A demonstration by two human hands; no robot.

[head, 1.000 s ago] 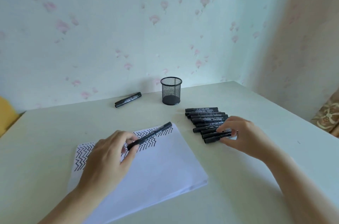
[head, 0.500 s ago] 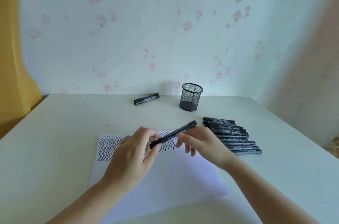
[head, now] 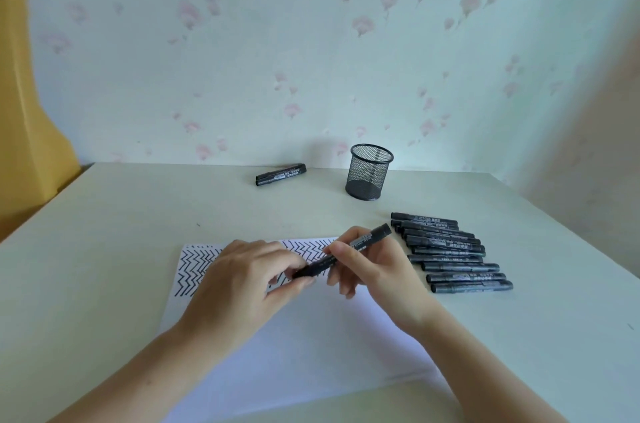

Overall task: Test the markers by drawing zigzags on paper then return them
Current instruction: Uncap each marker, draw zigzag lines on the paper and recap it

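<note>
A black marker (head: 367, 240) is held slanted above the white paper (head: 304, 350). My left hand (head: 242, 287) pinches its lower cap end, and my right hand (head: 374, 266) grips its barrel near the middle. Rows of black zigzags (head: 195, 266) run along the paper's far edge, partly hidden by both hands. A row of several black markers (head: 450, 251) lies on the table right of the paper. A black mesh pen cup (head: 369, 172) stands upright behind them.
Two black markers (head: 281, 174) lie side by side at the back of the pale table (head: 104, 249), left of the cup. A yellow object (head: 24, 110) stands at the table's far left. The floral wall runs close behind the table.
My right hand left the row of markers, came over to the paper and took the barrel of the marker held by my left hand. The view shifted left and the yellow object came in.
</note>
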